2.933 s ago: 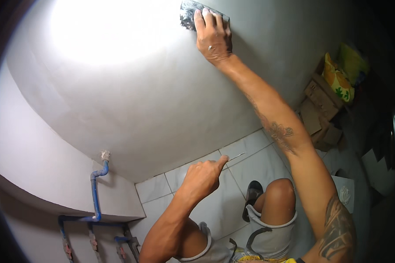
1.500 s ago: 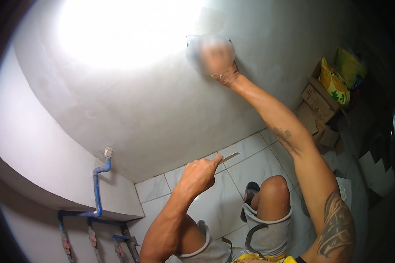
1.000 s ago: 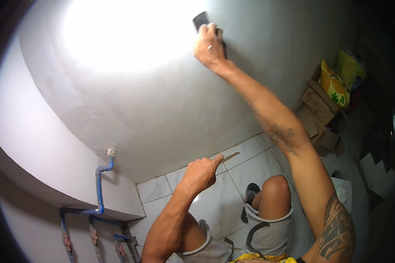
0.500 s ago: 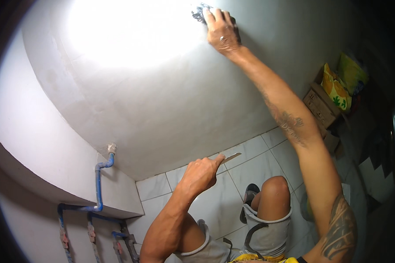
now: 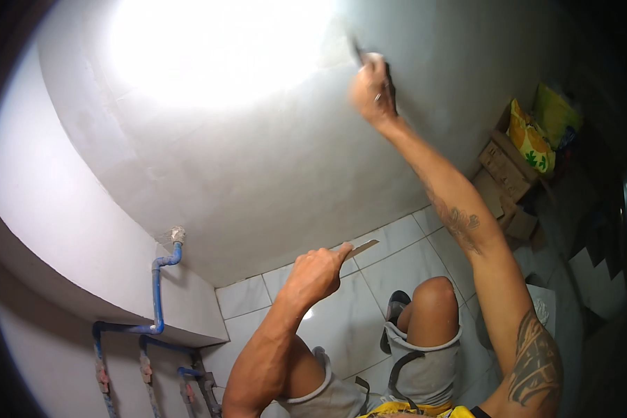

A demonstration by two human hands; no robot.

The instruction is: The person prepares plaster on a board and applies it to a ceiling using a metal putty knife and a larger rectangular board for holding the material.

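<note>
My right hand (image 5: 373, 92) is stretched up against the grey plastered wall (image 5: 258, 167), closed around a dark flat-bladed trowel (image 5: 356, 49). The trowel appears nearly edge-on and smeared by motion, so its full shape is hard to make out. A damp-looking patch (image 5: 336, 49) marks the wall just left of it. Lower down, my left hand (image 5: 316, 276) grips a thin putty knife (image 5: 366, 247), with the thumb along it. Its blade points right, over the floor near the foot of the wall; the handle is hidden in my fist.
Blue water pipes (image 5: 157, 296) run along the left wall and enter a stub near the corner. White floor tiles (image 5: 341, 313) lie below my knees. At the right stand cardboard boxes (image 5: 505, 171) with a yellow-green bag (image 5: 531, 139) on top. Bright glare covers the upper wall.
My right hand has come down and slightly right along the wall, and the trowel has turned from flat to nearly edge-on. My left hand with the putty knife has barely shifted.
</note>
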